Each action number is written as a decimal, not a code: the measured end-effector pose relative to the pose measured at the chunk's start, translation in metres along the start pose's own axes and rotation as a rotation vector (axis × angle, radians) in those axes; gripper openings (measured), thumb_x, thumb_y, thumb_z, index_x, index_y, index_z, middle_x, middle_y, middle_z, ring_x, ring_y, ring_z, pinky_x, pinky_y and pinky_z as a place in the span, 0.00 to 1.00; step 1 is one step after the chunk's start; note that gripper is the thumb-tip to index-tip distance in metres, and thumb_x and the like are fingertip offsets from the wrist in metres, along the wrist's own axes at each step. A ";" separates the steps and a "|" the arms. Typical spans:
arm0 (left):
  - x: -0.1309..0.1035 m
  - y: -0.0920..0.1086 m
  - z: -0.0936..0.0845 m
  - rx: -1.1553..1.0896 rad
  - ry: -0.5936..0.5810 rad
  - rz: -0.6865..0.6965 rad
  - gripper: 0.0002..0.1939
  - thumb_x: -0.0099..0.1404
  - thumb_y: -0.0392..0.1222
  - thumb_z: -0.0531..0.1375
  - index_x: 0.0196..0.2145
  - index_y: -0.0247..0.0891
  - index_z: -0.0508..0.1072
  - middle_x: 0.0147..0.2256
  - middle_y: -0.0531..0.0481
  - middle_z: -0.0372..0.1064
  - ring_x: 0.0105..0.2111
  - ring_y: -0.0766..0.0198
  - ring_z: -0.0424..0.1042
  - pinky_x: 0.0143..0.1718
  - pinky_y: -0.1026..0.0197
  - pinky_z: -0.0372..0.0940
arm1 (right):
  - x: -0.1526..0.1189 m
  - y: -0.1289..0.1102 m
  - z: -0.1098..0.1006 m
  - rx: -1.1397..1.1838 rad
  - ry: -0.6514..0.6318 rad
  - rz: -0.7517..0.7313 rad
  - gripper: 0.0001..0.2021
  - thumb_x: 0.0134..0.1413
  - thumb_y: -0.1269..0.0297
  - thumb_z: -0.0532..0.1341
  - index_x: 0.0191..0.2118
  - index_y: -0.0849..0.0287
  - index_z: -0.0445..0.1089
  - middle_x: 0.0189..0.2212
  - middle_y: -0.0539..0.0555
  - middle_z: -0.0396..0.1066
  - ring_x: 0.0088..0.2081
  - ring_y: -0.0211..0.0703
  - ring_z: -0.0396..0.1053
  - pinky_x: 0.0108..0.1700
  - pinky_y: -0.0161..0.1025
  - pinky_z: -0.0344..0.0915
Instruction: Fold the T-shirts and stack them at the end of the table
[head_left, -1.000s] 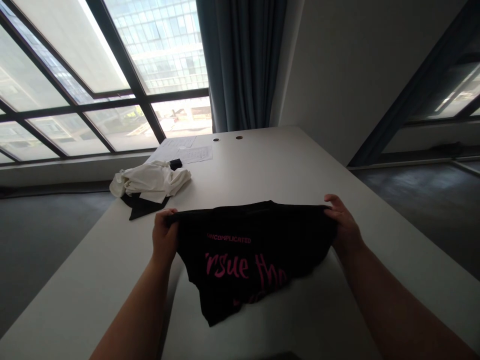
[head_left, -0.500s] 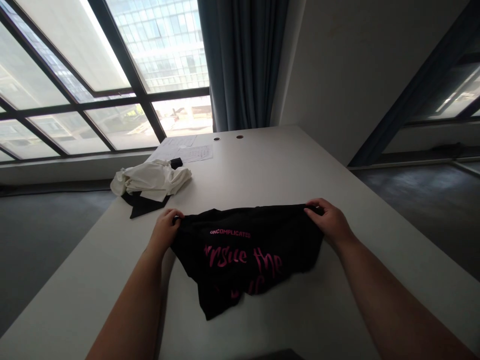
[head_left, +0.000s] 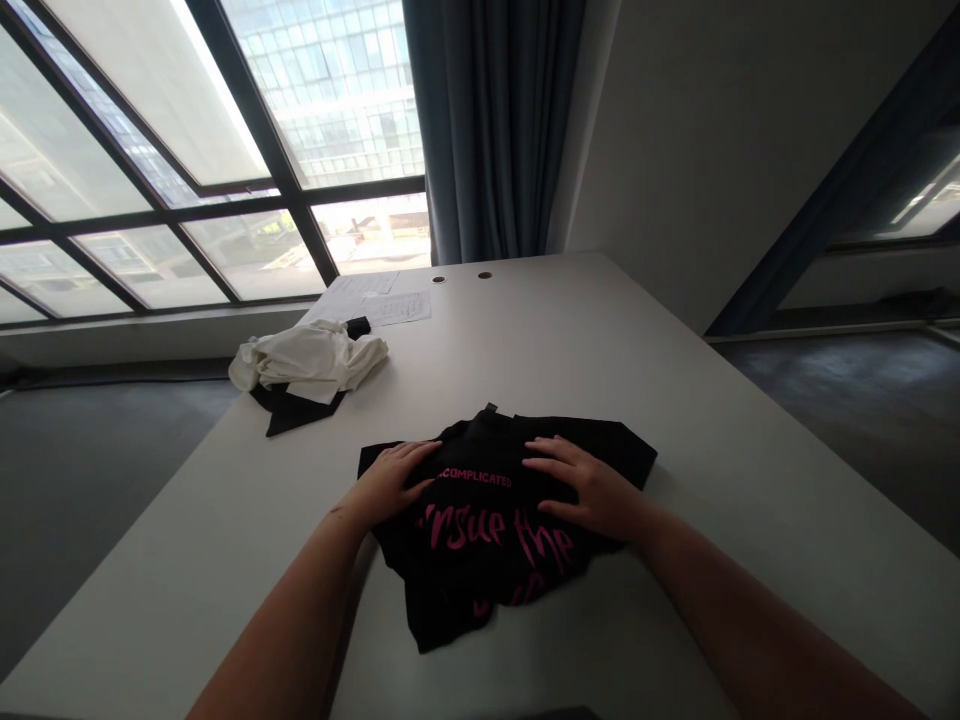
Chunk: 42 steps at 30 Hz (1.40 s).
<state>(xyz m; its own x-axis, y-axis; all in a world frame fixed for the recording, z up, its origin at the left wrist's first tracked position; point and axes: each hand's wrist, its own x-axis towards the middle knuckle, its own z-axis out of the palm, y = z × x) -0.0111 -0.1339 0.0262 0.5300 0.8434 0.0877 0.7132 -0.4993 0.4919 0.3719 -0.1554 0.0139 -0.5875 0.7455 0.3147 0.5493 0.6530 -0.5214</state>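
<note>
A black T-shirt [head_left: 487, 560] with pink lettering lies on the white table in front of me, its collar edge and a small tag toward the far side. Its lower part is bunched unevenly at the near side. My left hand [head_left: 396, 482] rests on the left part of the shirt, fingers stretched out and slightly apart. Flat on the right part lies my right hand [head_left: 586, 488], its fingers spread beside the lettering. Neither hand grips the cloth. Part of the first printed word is covered by my left hand.
Crumpled white clothing [head_left: 315, 355] lies over a black garment [head_left: 300, 412] at the table's left edge. Printed paper sheets [head_left: 397, 308] are behind it. Two round holes sit near the far edge of the table [head_left: 555, 330]. A blue curtain [head_left: 495, 130] hangs beyond.
Both hands have let go of the shirt's upper corners and moved inward, now lying open on the cloth. The shirt's far edge now lies down on the table, with its collar tag showing.
</note>
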 end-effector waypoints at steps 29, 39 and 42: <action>0.005 -0.001 0.014 0.412 0.231 -0.379 0.07 0.69 0.46 0.59 0.39 0.42 0.74 0.39 0.43 0.78 0.43 0.48 0.75 0.50 0.47 0.62 | 0.007 -0.007 0.013 -0.224 -0.142 0.210 0.05 0.64 0.66 0.59 0.38 0.54 0.73 0.37 0.52 0.73 0.37 0.43 0.73 0.39 0.37 0.68; 0.003 0.040 0.008 0.032 0.218 0.183 0.09 0.71 0.39 0.56 0.45 0.43 0.74 0.51 0.44 0.77 0.51 0.52 0.75 0.56 0.46 0.64 | 0.009 -0.009 0.011 -0.053 0.105 0.008 0.11 0.58 0.69 0.64 0.47 0.53 0.72 0.62 0.60 0.64 0.63 0.57 0.62 0.64 0.58 0.63; 0.001 0.057 0.007 -0.019 0.122 0.321 0.09 0.71 0.38 0.56 0.46 0.44 0.74 0.56 0.44 0.75 0.56 0.52 0.74 0.59 0.46 0.62 | 0.010 -0.005 0.016 0.002 0.103 0.014 0.33 0.56 0.69 0.65 0.67 0.50 0.60 0.69 0.61 0.55 0.69 0.58 0.54 0.68 0.61 0.56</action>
<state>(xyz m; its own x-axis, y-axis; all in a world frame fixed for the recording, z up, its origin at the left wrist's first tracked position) 0.0335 -0.1625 0.0483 0.6664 0.6621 0.3428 0.5100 -0.7402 0.4382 0.3539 -0.1536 0.0074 -0.5154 0.7646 0.3870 0.5557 0.6419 -0.5283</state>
